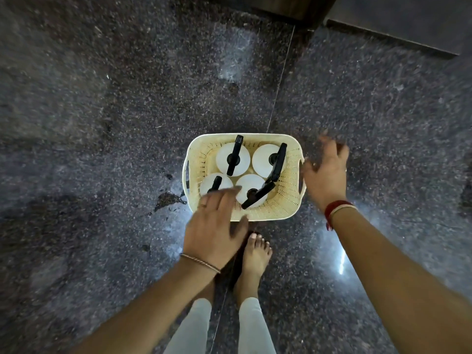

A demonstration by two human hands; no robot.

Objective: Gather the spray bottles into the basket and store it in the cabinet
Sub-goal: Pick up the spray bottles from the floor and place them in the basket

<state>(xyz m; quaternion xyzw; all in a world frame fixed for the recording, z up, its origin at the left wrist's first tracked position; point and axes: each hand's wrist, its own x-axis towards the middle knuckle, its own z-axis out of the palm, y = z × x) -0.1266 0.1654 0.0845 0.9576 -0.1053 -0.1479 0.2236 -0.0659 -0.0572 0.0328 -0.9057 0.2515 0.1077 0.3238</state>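
A cream perforated plastic basket (287, 175) stands on the dark floor below me. Inside it stand several white spray bottles (263, 155) with black trigger heads, upright and seen from above. My left hand (215, 227) hovers over the basket's near left corner, fingers spread, holding nothing and covering part of one bottle. My right hand (327, 172) is open beside the basket's right handle; it is blurred, and I cannot tell whether it touches the rim.
The floor is dark speckled polished stone (102, 111) with bright reflections. My bare feet (255, 254) stand just behind the basket. A dark wooden furniture base (288, 6) and a dark ledge (398, 26) lie at the top of the view.
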